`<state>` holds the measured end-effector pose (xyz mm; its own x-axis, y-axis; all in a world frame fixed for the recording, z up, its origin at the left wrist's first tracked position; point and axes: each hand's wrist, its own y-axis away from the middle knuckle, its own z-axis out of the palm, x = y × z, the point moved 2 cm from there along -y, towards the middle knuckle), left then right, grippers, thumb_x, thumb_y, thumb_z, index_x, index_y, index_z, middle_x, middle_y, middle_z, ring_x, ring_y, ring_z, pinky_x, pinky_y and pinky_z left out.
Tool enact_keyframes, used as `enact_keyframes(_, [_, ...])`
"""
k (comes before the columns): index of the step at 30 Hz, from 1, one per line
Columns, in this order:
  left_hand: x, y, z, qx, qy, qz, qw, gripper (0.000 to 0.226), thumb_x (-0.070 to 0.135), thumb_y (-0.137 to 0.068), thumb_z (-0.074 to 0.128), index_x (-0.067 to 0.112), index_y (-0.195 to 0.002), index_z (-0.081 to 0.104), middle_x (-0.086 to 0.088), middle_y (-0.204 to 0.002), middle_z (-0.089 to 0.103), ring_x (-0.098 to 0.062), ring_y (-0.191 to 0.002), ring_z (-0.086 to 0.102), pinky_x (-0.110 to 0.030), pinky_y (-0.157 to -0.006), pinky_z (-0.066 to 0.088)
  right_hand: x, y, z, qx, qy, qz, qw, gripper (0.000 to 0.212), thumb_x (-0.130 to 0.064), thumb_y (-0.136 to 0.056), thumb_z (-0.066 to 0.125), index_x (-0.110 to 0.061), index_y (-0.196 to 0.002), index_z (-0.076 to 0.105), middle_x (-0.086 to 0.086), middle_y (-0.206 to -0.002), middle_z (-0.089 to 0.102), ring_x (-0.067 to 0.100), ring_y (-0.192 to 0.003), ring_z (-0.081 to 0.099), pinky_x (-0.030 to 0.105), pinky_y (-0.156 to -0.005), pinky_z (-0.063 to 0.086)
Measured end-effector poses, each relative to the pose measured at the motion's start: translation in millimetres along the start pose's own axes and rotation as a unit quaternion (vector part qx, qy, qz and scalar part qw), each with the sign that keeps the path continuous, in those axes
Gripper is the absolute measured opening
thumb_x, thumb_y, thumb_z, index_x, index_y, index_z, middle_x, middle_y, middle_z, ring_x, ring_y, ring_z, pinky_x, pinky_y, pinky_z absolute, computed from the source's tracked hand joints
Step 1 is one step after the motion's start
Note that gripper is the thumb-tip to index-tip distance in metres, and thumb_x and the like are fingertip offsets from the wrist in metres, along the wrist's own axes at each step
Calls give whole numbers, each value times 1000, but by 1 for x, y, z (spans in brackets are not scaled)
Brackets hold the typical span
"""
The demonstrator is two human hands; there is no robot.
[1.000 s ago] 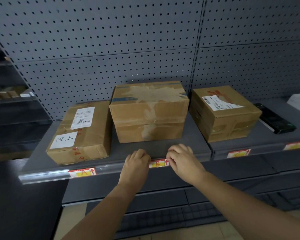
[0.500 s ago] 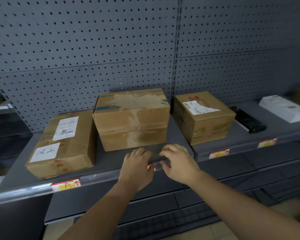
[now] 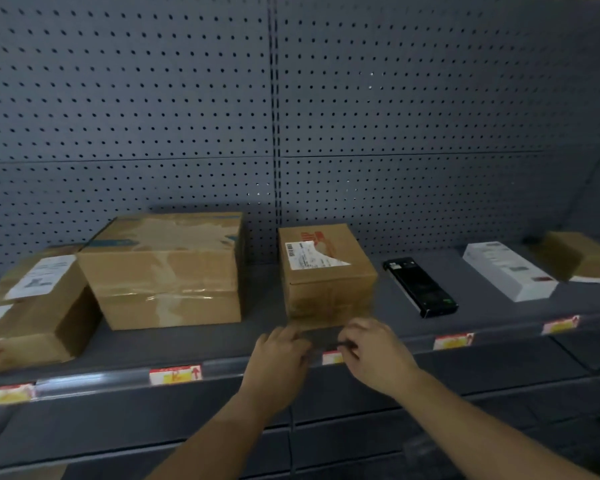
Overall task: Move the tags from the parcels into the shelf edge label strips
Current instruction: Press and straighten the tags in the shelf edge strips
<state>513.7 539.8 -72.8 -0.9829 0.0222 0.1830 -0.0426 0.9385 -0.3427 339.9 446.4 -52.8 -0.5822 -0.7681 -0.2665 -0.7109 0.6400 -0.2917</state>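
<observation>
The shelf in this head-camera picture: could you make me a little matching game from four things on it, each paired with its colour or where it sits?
Things:
1. large taped box
2. small box with a white label
3. slim black device
4. long white box

Descriptions:
A. lies flat between a brown parcel and a white one
B. widest parcel, worn tape across its top
C. pale, far right, next to a brown box
D. directly behind both hands

Pairs: 1-B, 2-D, 3-A, 4-C
</observation>
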Motion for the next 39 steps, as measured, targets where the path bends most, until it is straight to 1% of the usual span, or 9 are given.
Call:
enact_keyframes(2, [20,-5,9,5,-2,-23,1000,8,25,-78,68,32,-77,65,9,-84,54,-17,-77,56,-30,-62,40,23,5,-5,-13,-2,-9,1000,16,-28,-90,62,-20,-96,74,-5,-101,65,18,-96,59,33,-87,49])
enact_keyframes(5, [39,-9,20,4,-9,-51,999,11,24,-74,73,32,-80,69,8,-85,57,-18,-79,57,-31,-62,41,47,11,-5,-20,-2,-22,1000,17,-30,-91,60,-22,-98,73,-6,-105,64,16,-98,57,33,-88,47])
enact_keyframes(10, [51,-18,28,-1,-31,-97,995,15,27,-81,68,33,-94,71,7,-100,61,-20,-96,56,-35,-74,42,66,13,2,-16,-19,-30,999,15,-30,-92,61,-22,-97,73,-6,-104,63,16,-100,55,32,-87,44])
enact_keyframes(15, [52,-23,35,-9,-56,-105,993,12,32,-86,64,32,-97,69,8,-104,58,-19,-103,50,-36,-81,42,73,12,10,-16,-13,-44,999,14,-27,-91,62,-20,-94,74,-6,-102,59,16,-100,52,34,-89,45])
enact_keyframes(19, [50,-25,40,11,-64,-111,992,5,28,-84,68,31,-88,68,9,-95,57,-19,-95,51,-35,-76,40,79,11,14,-11,2,-51,999,11,-25,-91,64,-20,-90,74,-6,-98,58,16,-98,52,33,-86,46])
enact_keyframes(25, [48,-30,45,-9,-95,-84,992,19,18,-70,79,30,-77,66,7,-86,57,-19,-83,53,-34,-69,43,81,10,22,21,23,-53,998,2,-20,-83,72,-21,-81,72,-6,-92,60,18,-90,56,34,-78,46])
enact_keyframes(31, [32,-24,45,-5,-27,-67,997,22,10,-75,75,25,-73,60,5,-77,54,-18,-73,54,-28,-63,43,69,8,29,38,27,-51,998,12,-19,-81,73,-25,-73,66,-10,-90,59,16,-88,55,37,-76,37])
enact_keyframes(34, [26,-22,46,-4,20,-80,997,17,5,-80,70,19,-74,61,1,-78,57,-21,-74,56,-31,-64,49,65,6,31,23,15,-53,998,9,-19,-82,72,-24,-76,67,-9,-92,59,16,-90,56,37,-78,42])
enact_keyframes(39, [26,-25,49,-18,46,-90,995,13,7,-89,60,16,-79,62,-1,-85,56,-20,-81,53,-32,-70,49,69,5,29,9,8,-54,998,5,-20,-86,68,-22,-82,69,-6,-94,61,16,-91,57,37,-82,47])
